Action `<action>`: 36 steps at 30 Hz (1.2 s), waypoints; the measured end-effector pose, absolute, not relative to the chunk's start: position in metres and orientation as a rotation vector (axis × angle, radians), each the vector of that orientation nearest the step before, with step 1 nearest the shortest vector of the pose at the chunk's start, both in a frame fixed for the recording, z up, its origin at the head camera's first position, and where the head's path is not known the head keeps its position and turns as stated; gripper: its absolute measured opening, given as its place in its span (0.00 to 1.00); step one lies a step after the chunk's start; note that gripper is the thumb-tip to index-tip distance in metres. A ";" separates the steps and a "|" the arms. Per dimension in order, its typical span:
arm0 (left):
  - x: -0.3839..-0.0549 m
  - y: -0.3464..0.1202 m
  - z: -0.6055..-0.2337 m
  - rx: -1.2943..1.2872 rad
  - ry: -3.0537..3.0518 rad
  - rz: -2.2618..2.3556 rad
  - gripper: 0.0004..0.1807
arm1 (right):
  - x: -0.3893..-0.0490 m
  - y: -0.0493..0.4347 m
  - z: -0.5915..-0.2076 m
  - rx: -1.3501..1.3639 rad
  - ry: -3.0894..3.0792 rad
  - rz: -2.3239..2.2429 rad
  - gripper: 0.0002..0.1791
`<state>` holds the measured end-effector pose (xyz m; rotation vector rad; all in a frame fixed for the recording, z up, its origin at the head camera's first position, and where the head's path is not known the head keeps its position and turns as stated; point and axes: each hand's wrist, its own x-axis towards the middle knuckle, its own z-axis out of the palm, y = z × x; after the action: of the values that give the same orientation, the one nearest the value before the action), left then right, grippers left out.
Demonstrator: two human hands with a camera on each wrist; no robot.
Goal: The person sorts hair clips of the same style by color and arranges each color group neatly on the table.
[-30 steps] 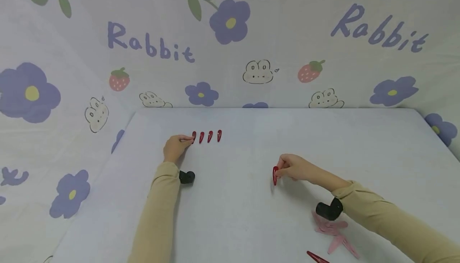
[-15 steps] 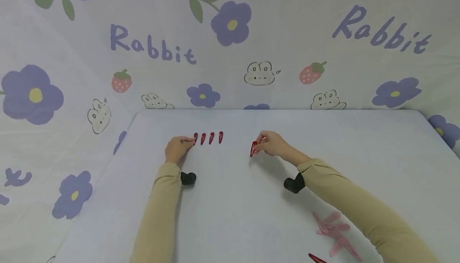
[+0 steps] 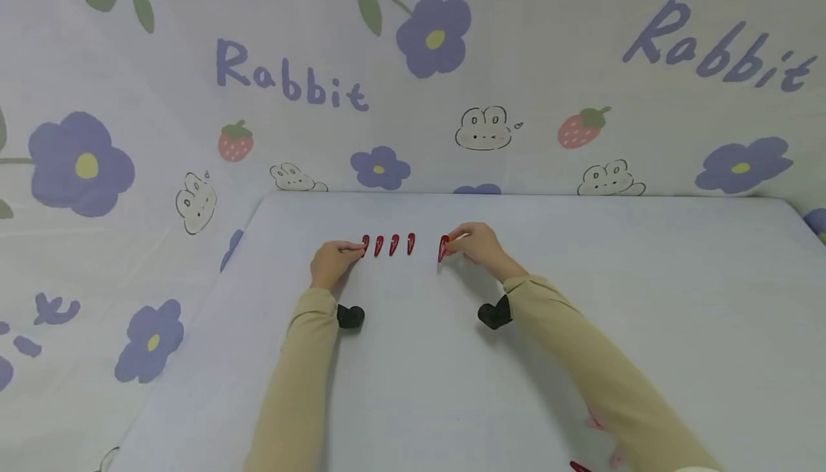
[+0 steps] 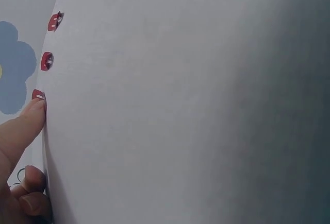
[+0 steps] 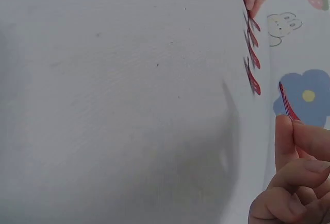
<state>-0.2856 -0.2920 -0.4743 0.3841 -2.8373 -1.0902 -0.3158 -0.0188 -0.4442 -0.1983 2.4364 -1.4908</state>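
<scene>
Several red snap hair clips stand in a short row near the table's far edge; one is the rightmost clip [image 3: 411, 243]. At the row's left end, my left hand [image 3: 332, 264] holds the leftmost red hair clip [image 3: 365, 242] between thumb and finger; the left wrist view shows a fingertip [image 4: 34, 112] on that clip. To the right of the row, my right hand [image 3: 479, 244] pinches another red hair clip [image 3: 443, 248] by its side, narrow end down. The right wrist view shows this clip [image 5: 289, 105] raised off the table, apart from the row.
Partly hidden by the right sleeve are pink hair clips [image 3: 596, 423], with another red clip [image 3: 579, 466] at the bottom edge. The white table [image 3: 413, 371] meets a printed cloth backdrop [image 3: 413, 120]. Each wrist bears a black camera [image 3: 495, 313].
My right hand has carried its red hair clip left and toward the far edge, up to the row's right end. My left hand stays at the leftmost clip. The head view has shifted slightly.
</scene>
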 end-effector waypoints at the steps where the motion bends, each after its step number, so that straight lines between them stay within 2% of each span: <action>1: -0.286 -0.292 -0.474 0.381 -2.837 -1.088 0.13 | -0.318 -0.021 -0.446 -0.186 2.450 -1.480 0.11; 12: -0.286 -0.291 -0.474 0.369 -2.831 -1.092 0.13 | -0.339 -0.042 -0.466 -0.227 2.570 -1.384 0.09; 22: -0.288 -0.293 -0.477 0.378 -2.829 -1.076 0.13 | -0.340 -0.060 -0.457 -0.183 2.704 -1.190 0.07; 36: -0.287 -0.292 -0.477 0.404 -2.819 -1.076 0.12 | -0.342 -0.065 -0.458 -0.067 2.687 -1.192 0.08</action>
<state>-0.2868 -0.2917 -0.4771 0.4038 -2.8190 -1.0764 -0.3423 -0.0646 -0.4578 -0.0674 2.6867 -1.1922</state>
